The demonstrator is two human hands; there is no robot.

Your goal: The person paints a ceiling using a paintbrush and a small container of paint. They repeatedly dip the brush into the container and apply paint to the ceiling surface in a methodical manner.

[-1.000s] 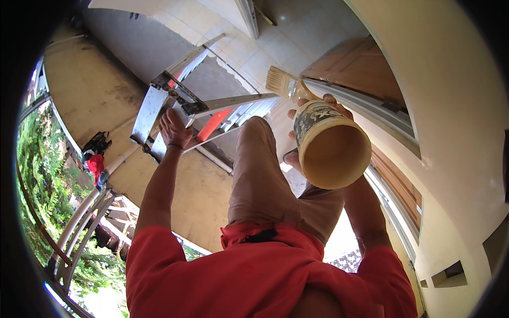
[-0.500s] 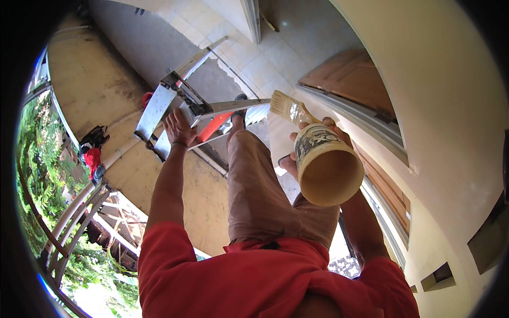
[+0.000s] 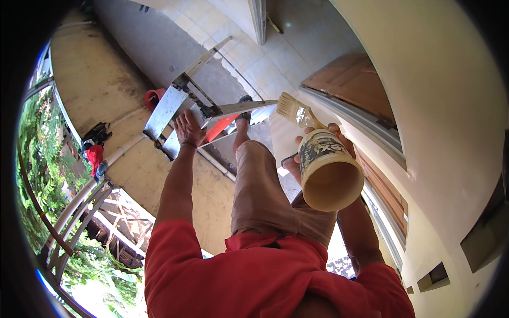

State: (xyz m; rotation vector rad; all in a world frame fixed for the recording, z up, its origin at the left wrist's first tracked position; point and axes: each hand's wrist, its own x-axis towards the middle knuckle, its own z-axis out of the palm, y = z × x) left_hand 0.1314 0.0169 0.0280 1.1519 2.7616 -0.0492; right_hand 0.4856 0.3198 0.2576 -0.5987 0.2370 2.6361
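Note:
My left hand (image 3: 190,129) lies on the upper part of a metal stepladder (image 3: 165,110), its fingers stretched over the surface. In my right hand (image 3: 345,141) is a cream plastic paint tub (image 3: 333,185) with a dark, worn label. The tub's round mouth faces me, and its inner wall looks cream. A flat paintbrush (image 3: 297,111) with pale bristles is held against the tub's far side by the same hand. Much of the right palm is hidden behind the tub. My sandalled foot (image 3: 245,106) shows beyond the ladder's top, beside a red ladder part (image 3: 220,127).
A cream wall (image 3: 445,132) curves along the right, with a brown wooden panel (image 3: 350,79) next to it. On the left runs a stained tan ledge (image 3: 101,79) with a pipe (image 3: 119,152) and a red cloth (image 3: 94,159). A red bucket (image 3: 154,98) stands behind the ladder.
The ladder and my left hand appear slightly farther right in view, and more of the red bucket shows. The tub and brush sit slightly lower. Both hands keep their hold or contact.

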